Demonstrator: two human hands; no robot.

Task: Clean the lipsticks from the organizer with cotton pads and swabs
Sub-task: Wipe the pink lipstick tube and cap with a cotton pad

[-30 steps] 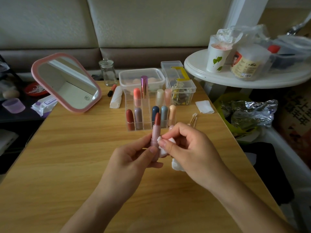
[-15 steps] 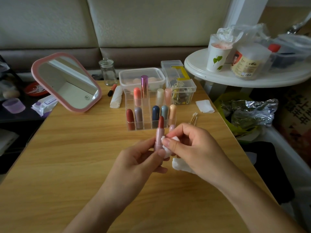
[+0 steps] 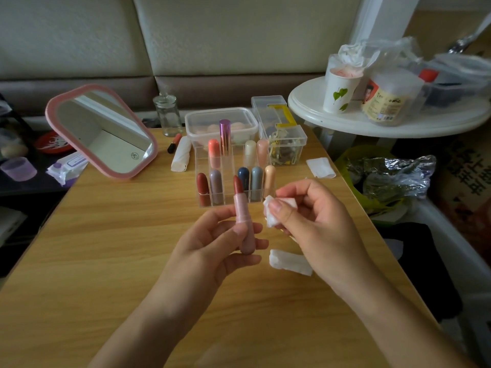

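Lipstick (image 3: 241, 208): probably light, stiff case, soft tip; my left grip (image 3: 212, 248) holds case, right grip (image 3: 318, 224) pinches pad (image 3: 271, 219).

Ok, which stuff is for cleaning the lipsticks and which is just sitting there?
For the job: pink lipstick in the left hand, cotton pad in the right hand, clear organizer, spare pad.
Just lying about: pink mirror, glass jar, paper cup, foil bag.
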